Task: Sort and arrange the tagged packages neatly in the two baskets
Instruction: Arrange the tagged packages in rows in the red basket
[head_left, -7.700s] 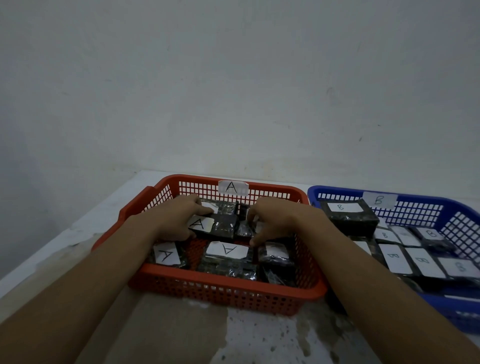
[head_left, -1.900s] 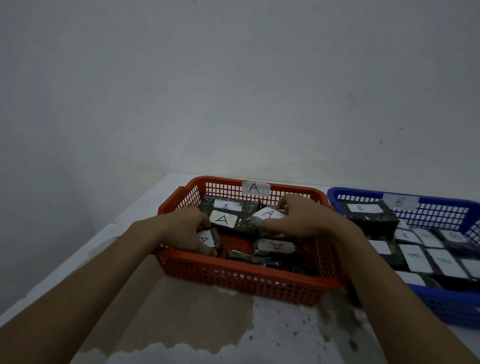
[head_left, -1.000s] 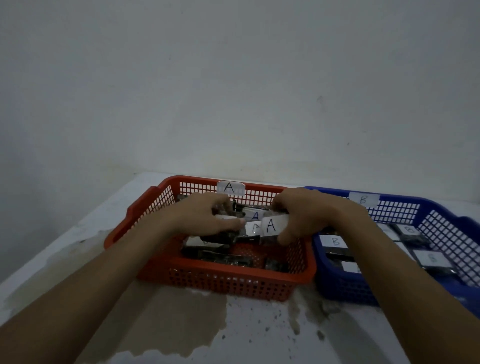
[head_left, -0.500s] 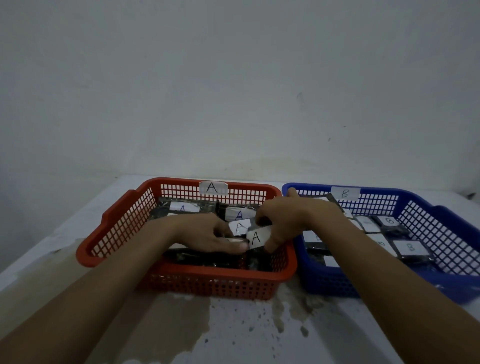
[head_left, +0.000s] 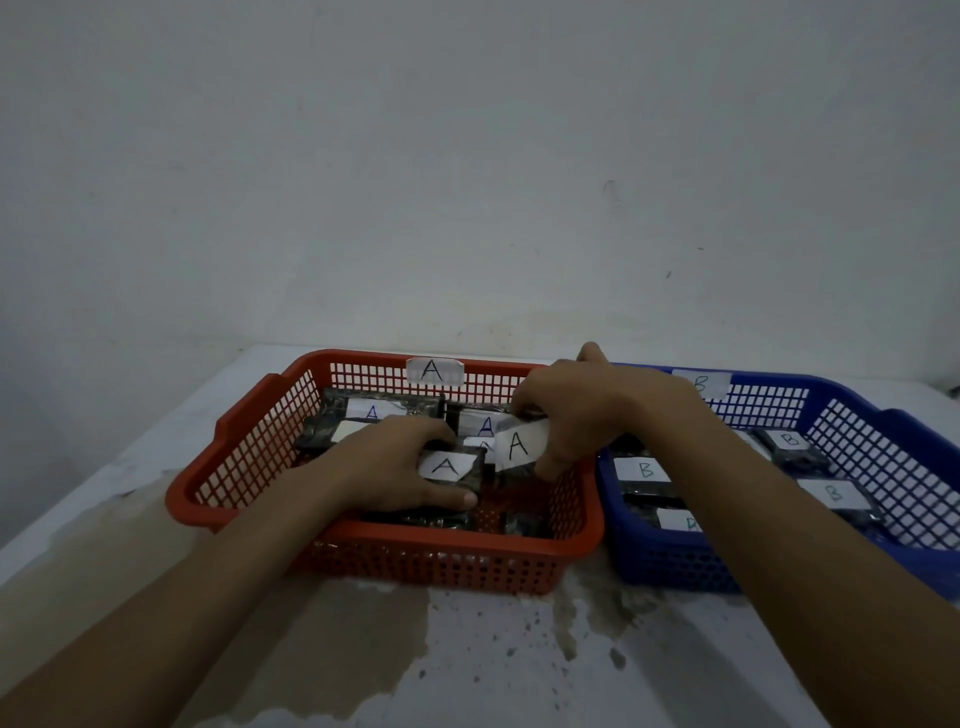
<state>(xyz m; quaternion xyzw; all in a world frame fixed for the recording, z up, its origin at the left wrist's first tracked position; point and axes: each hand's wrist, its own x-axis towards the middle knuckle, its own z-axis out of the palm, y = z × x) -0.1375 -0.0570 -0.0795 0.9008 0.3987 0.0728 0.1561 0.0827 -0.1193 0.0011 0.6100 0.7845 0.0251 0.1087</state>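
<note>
A red basket (head_left: 244, 462) tagged A holds several dark wrapped packages with white A tags. My left hand (head_left: 384, 467) rests inside it, fingers closed around one A package (head_left: 449, 470) near the basket's middle. My right hand (head_left: 576, 410) grips another A package (head_left: 519, 447), tilted up on edge just right of the first. More A packages (head_left: 371, 413) lie along the back wall. To the right, touching the red one, stands a blue basket (head_left: 893, 431) tagged B, with several B packages (head_left: 644, 475) lying flat.
Both baskets sit on a white, stained table (head_left: 467, 654) against a pale wall (head_left: 467, 182). The table's left edge runs diagonally at the far left. Bare tabletop lies in front of the baskets, between my forearms.
The view has swung to the right, so the blue basket shows more fully. My hands have drawn nearer the red basket's front right, each keeping hold of an A package.
</note>
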